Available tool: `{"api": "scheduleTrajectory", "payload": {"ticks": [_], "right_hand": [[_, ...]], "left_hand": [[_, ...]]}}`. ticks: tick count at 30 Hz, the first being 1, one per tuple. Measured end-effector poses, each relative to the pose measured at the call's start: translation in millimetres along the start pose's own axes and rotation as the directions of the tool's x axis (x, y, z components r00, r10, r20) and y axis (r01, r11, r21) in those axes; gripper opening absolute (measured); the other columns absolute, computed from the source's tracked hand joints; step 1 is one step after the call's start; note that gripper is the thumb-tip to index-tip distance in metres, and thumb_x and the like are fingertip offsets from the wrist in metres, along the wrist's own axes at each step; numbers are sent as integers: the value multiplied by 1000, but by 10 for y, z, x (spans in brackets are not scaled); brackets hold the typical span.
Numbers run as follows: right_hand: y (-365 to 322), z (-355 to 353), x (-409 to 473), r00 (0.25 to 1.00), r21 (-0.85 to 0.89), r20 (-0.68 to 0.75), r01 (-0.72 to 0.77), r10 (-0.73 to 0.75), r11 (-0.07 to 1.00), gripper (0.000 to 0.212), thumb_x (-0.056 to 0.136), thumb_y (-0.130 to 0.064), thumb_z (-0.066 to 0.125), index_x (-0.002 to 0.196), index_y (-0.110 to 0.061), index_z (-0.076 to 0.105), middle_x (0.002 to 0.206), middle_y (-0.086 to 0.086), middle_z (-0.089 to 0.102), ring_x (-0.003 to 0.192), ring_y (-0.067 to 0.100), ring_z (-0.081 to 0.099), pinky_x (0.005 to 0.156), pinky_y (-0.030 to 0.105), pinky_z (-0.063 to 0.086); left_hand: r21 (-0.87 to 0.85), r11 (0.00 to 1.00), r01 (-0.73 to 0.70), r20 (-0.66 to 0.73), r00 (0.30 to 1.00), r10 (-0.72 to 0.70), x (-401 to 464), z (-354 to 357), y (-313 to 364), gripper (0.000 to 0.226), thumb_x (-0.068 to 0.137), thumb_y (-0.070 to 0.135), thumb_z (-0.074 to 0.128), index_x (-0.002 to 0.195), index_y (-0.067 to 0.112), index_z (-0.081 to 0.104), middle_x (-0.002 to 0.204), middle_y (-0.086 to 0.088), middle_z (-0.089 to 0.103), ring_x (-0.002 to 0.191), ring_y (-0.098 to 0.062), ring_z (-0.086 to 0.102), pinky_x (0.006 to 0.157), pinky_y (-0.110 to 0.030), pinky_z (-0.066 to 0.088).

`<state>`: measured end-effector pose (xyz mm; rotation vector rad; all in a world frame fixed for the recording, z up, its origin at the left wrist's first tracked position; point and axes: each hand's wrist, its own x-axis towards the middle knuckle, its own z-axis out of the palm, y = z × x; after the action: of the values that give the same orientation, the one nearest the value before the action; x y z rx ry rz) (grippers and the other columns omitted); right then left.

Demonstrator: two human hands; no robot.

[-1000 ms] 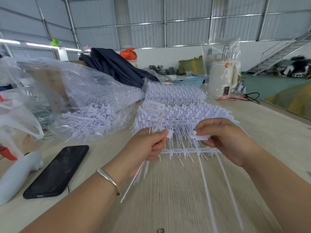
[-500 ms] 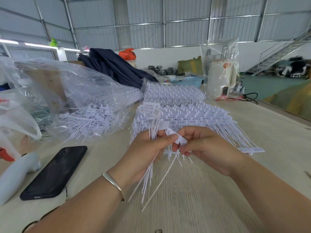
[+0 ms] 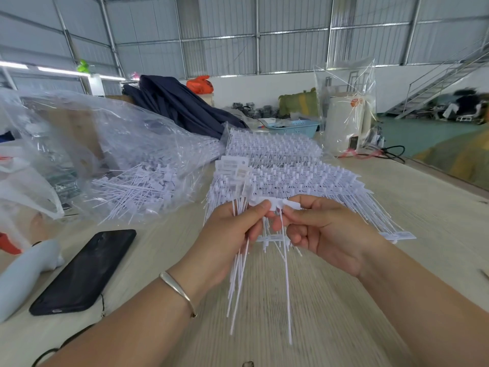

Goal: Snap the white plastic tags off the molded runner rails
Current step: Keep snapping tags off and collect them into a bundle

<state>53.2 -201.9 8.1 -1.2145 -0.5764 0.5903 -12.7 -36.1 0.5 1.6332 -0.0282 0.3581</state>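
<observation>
My left hand (image 3: 232, 234) grips a bundle of white plastic tags (image 3: 239, 276) whose thin tails hang down over the table; their flat heads stick up above my fingers. My right hand (image 3: 325, 231) pinches one white tag (image 3: 287, 205) by its flat head, right against my left thumb, with its tail trailing down. Behind my hands lies a stack of molded runner rails (image 3: 293, 178) with tags still attached. One runner rail (image 3: 272, 239) shows just under my fingers.
A clear plastic bag (image 3: 105, 154) at the left holds loose white tags. A black phone (image 3: 84, 271) and a pale grey object (image 3: 23, 274) lie at the near left. A wrapped white appliance (image 3: 346, 125), a blue basket (image 3: 293, 127) and dark cloth (image 3: 180, 104) stand at the back.
My right hand moved from the runner rail leftward to meet my left hand, bringing a tag with it. The bundle in my left hand now hangs more upright.
</observation>
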Motion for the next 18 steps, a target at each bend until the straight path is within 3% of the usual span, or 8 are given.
{"api": "scheduleTrajectory", "payload": {"ticks": [5,8,10,13,15,18], "right_hand": [[21,58,1,999,10,-44,13,-13,1000,13,80,-17,62,76,-10,71,71,16,66,45,13,48,46,19,42],[45,89,-13,984,-223,-142,73,-106,972,23,92,-12,56,73,-8,67,64,15,64,46,15,43,47,22,37],[77,158,-29,943,-491,-213,123,-256,863,26,95,-9,53,72,-4,64,59,12,65,44,16,43,49,26,36],[127,295,-50,856,-774,-247,109,-455,624,32,93,-11,51,63,-8,61,48,-2,60,40,8,45,49,23,38],[148,351,-55,806,-853,-251,78,-537,517,30,91,-10,51,63,-4,59,50,1,58,44,13,47,50,31,39],[150,373,-52,780,-856,-263,84,-568,511,25,88,-5,49,63,-5,56,58,10,60,54,24,51,54,37,41]], "left_hand": [[13,999,-35,-5,999,35,-2,5,-6,30,92,26,61,65,20,72,40,2,36,37,-9,35,43,-16,33],[145,987,-68,-58,995,77,-2,9,-13,35,91,22,63,57,12,68,37,6,39,38,-4,42,50,-22,41],[284,949,-135,-103,980,170,-13,36,-21,38,88,17,65,50,14,62,38,7,41,39,-6,42,53,-23,42],[418,871,-257,-107,939,328,-41,86,-44,43,88,19,65,53,1,48,43,4,38,44,-8,36,48,-28,34],[473,824,-312,-81,916,394,-56,101,-73,49,91,27,63,51,9,41,44,7,36,44,-3,31,46,-20,25],[543,759,-360,-34,893,448,-46,95,-124,47,96,25,58,54,24,37,47,10,38,47,-5,34,46,-21,25]]}}
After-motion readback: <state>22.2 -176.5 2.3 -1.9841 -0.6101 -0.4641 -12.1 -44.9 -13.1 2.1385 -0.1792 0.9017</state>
